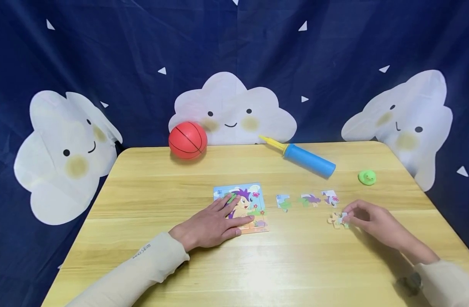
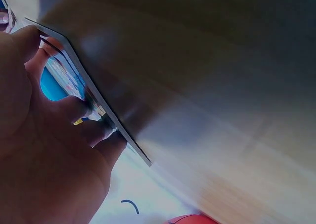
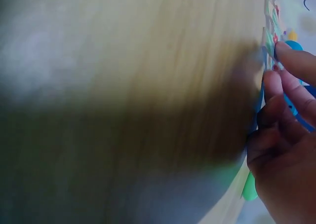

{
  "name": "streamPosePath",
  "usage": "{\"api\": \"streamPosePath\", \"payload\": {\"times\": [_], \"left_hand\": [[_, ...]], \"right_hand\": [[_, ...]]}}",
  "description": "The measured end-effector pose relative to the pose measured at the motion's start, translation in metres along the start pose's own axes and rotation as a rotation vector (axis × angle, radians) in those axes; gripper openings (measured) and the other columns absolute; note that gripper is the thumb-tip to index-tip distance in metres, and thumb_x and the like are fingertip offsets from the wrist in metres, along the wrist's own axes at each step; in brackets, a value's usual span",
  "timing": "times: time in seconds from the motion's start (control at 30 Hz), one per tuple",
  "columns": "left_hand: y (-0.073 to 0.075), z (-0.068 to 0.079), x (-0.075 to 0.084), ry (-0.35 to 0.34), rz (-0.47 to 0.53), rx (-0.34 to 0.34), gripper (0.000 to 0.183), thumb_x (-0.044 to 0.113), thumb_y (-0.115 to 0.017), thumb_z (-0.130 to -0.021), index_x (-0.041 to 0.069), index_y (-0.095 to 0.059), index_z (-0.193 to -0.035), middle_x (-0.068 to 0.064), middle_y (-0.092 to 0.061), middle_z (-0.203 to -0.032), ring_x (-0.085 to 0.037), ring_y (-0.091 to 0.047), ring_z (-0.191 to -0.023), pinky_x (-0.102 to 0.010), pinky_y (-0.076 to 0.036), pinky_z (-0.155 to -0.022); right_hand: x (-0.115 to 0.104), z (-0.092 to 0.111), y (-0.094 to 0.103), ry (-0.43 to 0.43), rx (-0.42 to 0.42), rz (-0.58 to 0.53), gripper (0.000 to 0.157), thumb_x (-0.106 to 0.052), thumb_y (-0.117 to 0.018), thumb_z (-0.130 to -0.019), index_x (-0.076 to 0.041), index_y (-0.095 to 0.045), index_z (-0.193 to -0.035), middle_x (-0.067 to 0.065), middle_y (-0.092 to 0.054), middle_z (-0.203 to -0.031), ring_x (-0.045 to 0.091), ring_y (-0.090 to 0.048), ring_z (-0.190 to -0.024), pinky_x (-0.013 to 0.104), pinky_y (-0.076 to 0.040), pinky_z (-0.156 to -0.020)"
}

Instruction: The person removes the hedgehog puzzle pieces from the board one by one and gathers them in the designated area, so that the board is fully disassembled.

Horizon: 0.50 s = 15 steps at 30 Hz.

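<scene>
The fingers of the right hand (image 1: 374,221) pinch a jigsaw piece (image 1: 338,220) by its edge, to the right of the puzzle board (image 1: 253,230); whether that piece touches the counter (image 1: 296,268) cannot be told. With so little of it held, it could twist or slip out. The fingers of the left hand (image 1: 213,224) lie spread over the puzzle board's left part, gripping nothing. A sideways push from them might skid the puzzle board or unseat what is fitted in it, and they hide part of the picture, so a misfit there could go unnoticed.

Three loose pieces (image 1: 330,198) stand in a row to the puzzle board's right; a low sweep of the right hand towards it may scatter them. The green toy duck (image 1: 367,177), farther right of the puzzle board, risks a knock. Behind the puzzle board, the red ball (image 1: 187,140) could roll if jolted; the blue pump (image 1: 309,160) might too.
</scene>
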<state>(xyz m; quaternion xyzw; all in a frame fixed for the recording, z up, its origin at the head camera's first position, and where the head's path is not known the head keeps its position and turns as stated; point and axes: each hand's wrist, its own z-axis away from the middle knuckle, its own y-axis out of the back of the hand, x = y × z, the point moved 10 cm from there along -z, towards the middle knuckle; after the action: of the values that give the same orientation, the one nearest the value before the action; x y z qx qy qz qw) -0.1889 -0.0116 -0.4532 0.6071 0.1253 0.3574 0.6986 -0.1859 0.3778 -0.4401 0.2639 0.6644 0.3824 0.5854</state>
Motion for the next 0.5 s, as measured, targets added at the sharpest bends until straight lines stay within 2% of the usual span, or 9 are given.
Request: {"api": "streamPosePath", "payload": {"times": [0.2,0.5], "left_hand": [[-0.0012,-0.0003,-0.0013,0.004,-0.004,-0.001,0.05,0.05,-0.043,-0.117,0.046,-0.041,-0.167,-0.014,-0.012,-0.184,-0.04,-0.006,-0.171,-0.055,-0.018,-0.139],[-0.0002,-0.0001,-0.0008,0.0,-0.006,0.003,0.05,0.05,-0.042,-0.117,0.045,-0.041,-0.167,-0.014,-0.012,-0.184,-0.039,-0.007,-0.172,-0.056,-0.017,-0.139]], "right_hand": [[-0.0005,-0.0025,-0.0021,0.019,0.034,-0.003,0.015,-0.015,-0.083,-0.098,-0.013,-0.078,-0.112,-0.008,-0.07,-0.094,-0.004,-0.058,-0.084,0.014,-0.049,-0.075],[-0.0047,-0.0018,0.0008,0.067,0.067,0.017,0.018,-0.01,-0.084,-0.096,-0.014,-0.079,-0.112,-0.009,-0.071,-0.095,-0.006,-0.059,-0.087,0.012,-0.05,-0.079]]}}
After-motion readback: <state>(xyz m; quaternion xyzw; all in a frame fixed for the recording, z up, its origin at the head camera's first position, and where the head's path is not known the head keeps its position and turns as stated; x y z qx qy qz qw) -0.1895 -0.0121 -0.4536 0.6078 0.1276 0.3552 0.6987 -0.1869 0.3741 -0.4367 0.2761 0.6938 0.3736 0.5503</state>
